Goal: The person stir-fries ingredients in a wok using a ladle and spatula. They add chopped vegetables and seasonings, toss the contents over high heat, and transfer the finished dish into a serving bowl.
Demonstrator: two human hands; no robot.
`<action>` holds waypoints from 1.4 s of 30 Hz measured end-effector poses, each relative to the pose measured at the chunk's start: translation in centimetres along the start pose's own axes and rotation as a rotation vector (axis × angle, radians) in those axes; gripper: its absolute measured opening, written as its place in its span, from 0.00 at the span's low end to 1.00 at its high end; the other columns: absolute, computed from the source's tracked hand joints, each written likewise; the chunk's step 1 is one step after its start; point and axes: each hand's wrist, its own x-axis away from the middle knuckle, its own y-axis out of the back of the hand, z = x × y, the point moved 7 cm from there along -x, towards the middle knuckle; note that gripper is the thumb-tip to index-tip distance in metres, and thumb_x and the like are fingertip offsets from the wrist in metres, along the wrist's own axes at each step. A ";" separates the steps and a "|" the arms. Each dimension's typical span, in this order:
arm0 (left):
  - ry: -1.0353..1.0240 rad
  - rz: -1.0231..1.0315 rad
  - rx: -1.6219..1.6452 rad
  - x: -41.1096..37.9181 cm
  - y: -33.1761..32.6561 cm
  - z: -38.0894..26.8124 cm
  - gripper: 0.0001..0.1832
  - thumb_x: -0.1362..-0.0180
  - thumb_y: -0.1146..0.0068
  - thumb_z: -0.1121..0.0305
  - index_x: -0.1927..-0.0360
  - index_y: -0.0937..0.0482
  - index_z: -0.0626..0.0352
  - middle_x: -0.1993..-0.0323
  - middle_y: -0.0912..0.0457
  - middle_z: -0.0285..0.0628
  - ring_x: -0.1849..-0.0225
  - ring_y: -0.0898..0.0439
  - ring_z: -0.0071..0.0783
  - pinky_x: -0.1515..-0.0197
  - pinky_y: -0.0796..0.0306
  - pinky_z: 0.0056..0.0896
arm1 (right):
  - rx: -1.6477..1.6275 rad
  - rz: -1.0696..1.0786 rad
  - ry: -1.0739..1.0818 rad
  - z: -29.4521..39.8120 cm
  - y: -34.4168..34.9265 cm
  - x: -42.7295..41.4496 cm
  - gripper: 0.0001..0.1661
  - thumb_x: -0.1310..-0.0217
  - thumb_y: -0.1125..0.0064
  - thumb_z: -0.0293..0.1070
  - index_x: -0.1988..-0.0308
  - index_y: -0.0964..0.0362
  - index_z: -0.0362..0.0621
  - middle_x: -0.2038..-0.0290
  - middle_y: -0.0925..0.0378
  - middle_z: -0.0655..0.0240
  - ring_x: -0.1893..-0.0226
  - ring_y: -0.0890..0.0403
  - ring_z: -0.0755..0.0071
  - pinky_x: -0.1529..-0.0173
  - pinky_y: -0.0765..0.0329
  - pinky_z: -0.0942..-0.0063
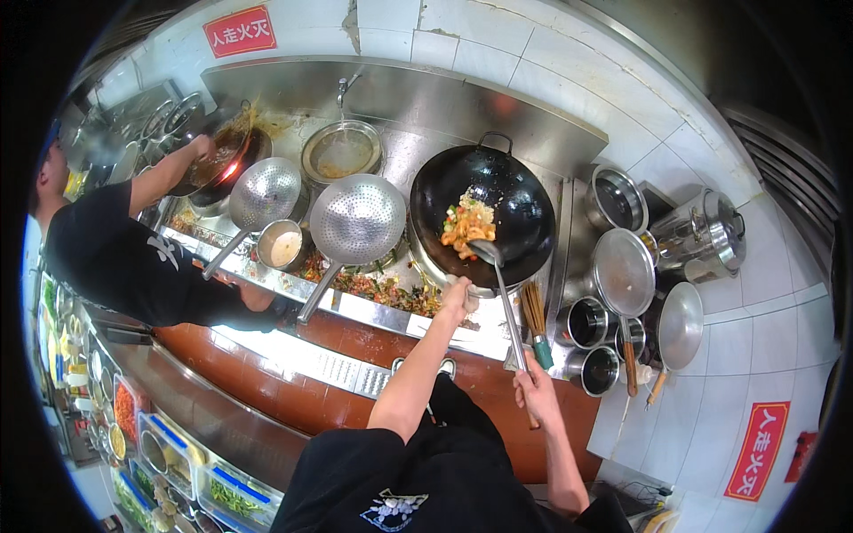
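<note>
My left hand (457,297) grips the near rim of a large black wok (513,200) through a pale cloth (471,303). In my right hand (535,386) is the long handle of a metal ladle (488,250), its bowl inside the wok against the food. Orange-coated pieces with green and red bits and pale chopped bits (468,226) lie in the middle of the wok. A bamboo wok brush (534,313) with a green-wrapped end lies just right of the ladle's handle.
Perforated strainers (358,218) rest left of the wok, near a small pot of pale liquid (284,245). Food scraps (393,292) line the stove's front gutter. A co-worker (133,246) works at another wok at left. Steel pots (586,322) and a fine strainer (624,272) stand at right.
</note>
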 end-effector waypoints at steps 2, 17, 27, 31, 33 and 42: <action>-0.008 0.005 0.002 0.3 -1.4 0.0 0.03 0.45 0.48 0.74 0.72 0.30 0.59 0.76 0.26 0.37 0.78 0.27 0.25 0.79 0.32 0.29 | 0.056 0.091 -0.055 1.3 2.1 0.9 0.34 0.32 0.53 0.29 0.30 0.49 0.50 0.75 0.32 0.71 0.85 0.33 0.81 0.82 0.35 0.81; -0.108 -0.184 -0.151 14.5 4.4 -0.3 0.05 0.46 0.56 0.79 0.66 0.31 0.61 0.78 0.29 0.34 0.81 0.30 0.22 0.83 0.35 0.27 | 0.103 -0.209 0.112 -1.2 -1.0 -8.9 0.32 0.31 0.53 0.31 0.30 0.46 0.56 0.76 0.32 0.73 0.85 0.34 0.82 0.81 0.34 0.79; -0.092 -0.165 0.050 13.3 -3.1 -2.9 0.05 0.45 0.51 0.75 0.71 0.35 0.62 0.77 0.27 0.42 0.81 0.27 0.27 0.81 0.35 0.30 | 0.096 0.111 -0.257 5.5 7.6 6.4 0.30 0.33 0.60 0.26 0.32 0.46 0.43 0.80 0.33 0.71 0.87 0.36 0.82 0.85 0.38 0.84; 0.053 0.000 -0.089 6.2 -1.2 -1.2 0.05 0.45 0.49 0.71 0.70 0.32 0.60 0.77 0.27 0.41 0.81 0.28 0.29 0.83 0.35 0.37 | 0.076 0.113 -0.156 1.6 3.8 -3.1 0.32 0.33 0.53 0.28 0.31 0.44 0.47 0.79 0.33 0.72 0.84 0.34 0.81 0.82 0.36 0.81; -0.020 0.098 -0.014 6.0 -0.1 0.3 0.04 0.44 0.51 0.71 0.69 0.29 0.60 0.77 0.26 0.38 0.81 0.29 0.26 0.84 0.34 0.37 | 0.046 -0.025 -0.033 -2.7 1.9 -9.9 0.33 0.33 0.49 0.30 0.31 0.45 0.50 0.79 0.33 0.73 0.84 0.34 0.82 0.81 0.35 0.80; -0.268 -0.078 -0.075 8.1 -0.5 -0.9 0.04 0.48 0.49 0.76 0.69 0.31 0.63 0.76 0.27 0.37 0.79 0.29 0.27 0.79 0.35 0.33 | 0.097 -0.056 0.033 0.3 0.5 -3.2 0.34 0.31 0.53 0.29 0.30 0.51 0.45 0.76 0.33 0.73 0.86 0.35 0.83 0.83 0.36 0.82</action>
